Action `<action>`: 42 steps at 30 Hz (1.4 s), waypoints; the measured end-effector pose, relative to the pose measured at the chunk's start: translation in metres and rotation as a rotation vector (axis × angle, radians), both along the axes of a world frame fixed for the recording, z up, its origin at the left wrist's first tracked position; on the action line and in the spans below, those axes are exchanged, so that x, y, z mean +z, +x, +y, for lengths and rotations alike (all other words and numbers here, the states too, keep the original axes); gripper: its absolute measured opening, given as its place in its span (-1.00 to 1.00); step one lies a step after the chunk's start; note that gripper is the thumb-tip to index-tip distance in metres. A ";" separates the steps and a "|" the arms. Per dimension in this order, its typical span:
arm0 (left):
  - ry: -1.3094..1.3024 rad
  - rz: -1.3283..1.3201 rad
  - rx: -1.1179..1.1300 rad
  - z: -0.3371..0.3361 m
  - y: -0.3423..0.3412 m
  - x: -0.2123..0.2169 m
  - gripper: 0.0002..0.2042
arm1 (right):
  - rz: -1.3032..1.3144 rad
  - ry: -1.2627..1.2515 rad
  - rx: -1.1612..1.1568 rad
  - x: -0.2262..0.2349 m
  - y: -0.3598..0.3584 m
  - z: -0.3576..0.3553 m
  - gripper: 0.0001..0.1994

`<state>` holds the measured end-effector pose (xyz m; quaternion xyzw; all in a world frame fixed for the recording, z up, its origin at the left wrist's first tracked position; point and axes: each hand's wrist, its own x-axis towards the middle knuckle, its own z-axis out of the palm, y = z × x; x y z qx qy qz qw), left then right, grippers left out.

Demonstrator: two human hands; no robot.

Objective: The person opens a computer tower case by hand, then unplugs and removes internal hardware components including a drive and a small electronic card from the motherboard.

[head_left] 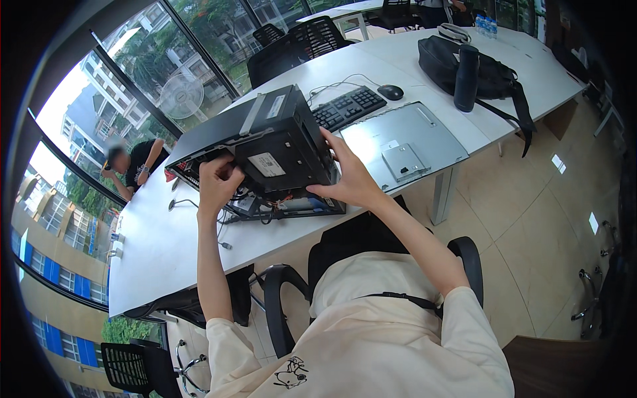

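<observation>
Long white table (pixel 166 245) in a glass-walled office with tiled floor; at its near edge an opened black computer case (pixel 265 156) is tipped up, a white rectangular label (pixel 267 164) on its raised part. The left hand (pixel 217 186) curls around the raised part's near-left corner, the right hand (pixel 352 176) lies spread against its right side. Beyond lie a grey side panel (pixel 405 142), black keyboard (pixel 348 106), mouse (pixel 390 91), dark bottle (pixel 466 76) and black bag (pixel 494 76).
</observation>
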<state>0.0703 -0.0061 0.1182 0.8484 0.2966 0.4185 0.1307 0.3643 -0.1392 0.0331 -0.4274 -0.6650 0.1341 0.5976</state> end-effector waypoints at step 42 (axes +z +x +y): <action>-0.096 0.117 -0.086 -0.024 0.001 0.011 -0.79 | 0.013 0.152 -0.276 0.007 -0.045 0.008 0.07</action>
